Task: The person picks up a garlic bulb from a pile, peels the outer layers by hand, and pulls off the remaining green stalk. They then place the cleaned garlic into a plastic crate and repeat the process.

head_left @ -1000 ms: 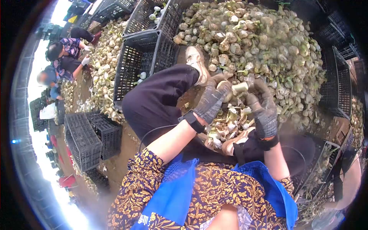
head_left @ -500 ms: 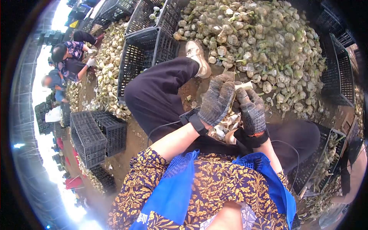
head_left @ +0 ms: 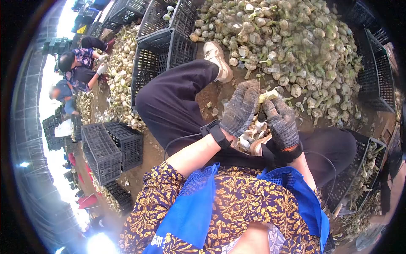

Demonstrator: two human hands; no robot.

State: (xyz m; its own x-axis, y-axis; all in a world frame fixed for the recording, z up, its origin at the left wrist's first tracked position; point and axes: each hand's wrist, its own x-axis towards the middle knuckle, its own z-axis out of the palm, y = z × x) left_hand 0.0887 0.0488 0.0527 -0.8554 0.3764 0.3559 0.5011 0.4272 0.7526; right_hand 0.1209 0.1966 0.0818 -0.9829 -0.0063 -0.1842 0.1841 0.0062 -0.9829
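Note:
My two gloved hands are close together above my lap, in front of the large pile of garlic bulbs (head_left: 296, 46). My right hand (head_left: 280, 122) is closed on a pale garlic stem piece (head_left: 268, 96) that sticks out past its fingertips. Just left of it is my left hand (head_left: 242, 109), its fingers bent and side by side; what they hold, if anything, is hidden behind them. Below and between the hands, white garlic bulbs (head_left: 253, 132) lie at my lap.
An empty black crate (head_left: 153, 63) stands beside my left knee, with stacked crates (head_left: 101, 152) farther left. Another crate (head_left: 376, 163) holds stems at right. Two people (head_left: 78, 70) sit by a second garlic pile (head_left: 120, 78). Part of another person (head_left: 395, 190) shows at right.
The pale stem piece has tilted slightly in my right hand. Both hands have shifted only a little, and the whole view has moved slightly.

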